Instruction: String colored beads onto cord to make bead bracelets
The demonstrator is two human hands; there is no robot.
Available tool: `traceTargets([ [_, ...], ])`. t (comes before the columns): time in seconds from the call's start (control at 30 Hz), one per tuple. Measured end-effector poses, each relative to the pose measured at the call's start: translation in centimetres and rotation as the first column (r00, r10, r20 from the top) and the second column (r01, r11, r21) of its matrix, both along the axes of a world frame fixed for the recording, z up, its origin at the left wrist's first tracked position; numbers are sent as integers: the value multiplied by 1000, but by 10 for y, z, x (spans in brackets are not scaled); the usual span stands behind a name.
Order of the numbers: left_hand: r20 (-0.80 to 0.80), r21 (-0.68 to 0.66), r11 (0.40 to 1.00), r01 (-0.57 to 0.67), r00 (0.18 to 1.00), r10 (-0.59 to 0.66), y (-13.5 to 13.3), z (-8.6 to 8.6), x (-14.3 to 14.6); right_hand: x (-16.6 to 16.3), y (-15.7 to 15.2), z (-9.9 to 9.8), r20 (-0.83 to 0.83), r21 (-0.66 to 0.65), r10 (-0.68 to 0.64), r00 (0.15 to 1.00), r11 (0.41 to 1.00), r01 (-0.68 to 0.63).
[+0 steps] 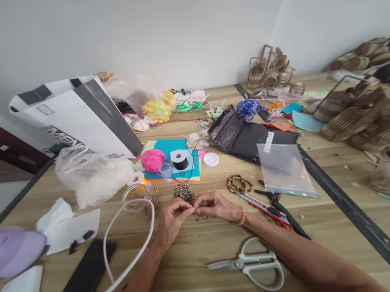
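My left hand and my right hand meet fingertip to fingertip over the table, both pinched closed. Whatever lies between the fingertips is too small to make out. Just beyond them sits a pile of small multicoloured beads, partly hidden by my fingers. To the right of my right hand lie beaded bracelets. A spool of black cord stands behind the beads on coloured paper, and a dark strand loops from it. Scissors with pale handles lie below my right wrist, blades pointing left.
A red utility knife and green-handled pliers lie beside my right forearm. A white cable arches over my left forearm. Pink yarn, a black bubble mailer and a clear plastic bag lie farther back. Woven baskets stand right.
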State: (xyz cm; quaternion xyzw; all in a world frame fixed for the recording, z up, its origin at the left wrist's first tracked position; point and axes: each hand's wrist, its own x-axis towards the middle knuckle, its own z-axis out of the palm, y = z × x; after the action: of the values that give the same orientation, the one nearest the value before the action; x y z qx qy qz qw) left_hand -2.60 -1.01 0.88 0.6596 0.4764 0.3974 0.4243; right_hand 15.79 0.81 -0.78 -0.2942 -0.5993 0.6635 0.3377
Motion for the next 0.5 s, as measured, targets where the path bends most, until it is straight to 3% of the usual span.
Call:
traceTargets([
  [0.27,-61,-19,1000,-14,998,13,2,1,-5,-1,1,-2,-91,-52,-26,996,998,21],
  [0.5,-277,76,996,-42,959,62,6,15,-13,4,9,-7,-201,-106,-228,953,972,210],
])
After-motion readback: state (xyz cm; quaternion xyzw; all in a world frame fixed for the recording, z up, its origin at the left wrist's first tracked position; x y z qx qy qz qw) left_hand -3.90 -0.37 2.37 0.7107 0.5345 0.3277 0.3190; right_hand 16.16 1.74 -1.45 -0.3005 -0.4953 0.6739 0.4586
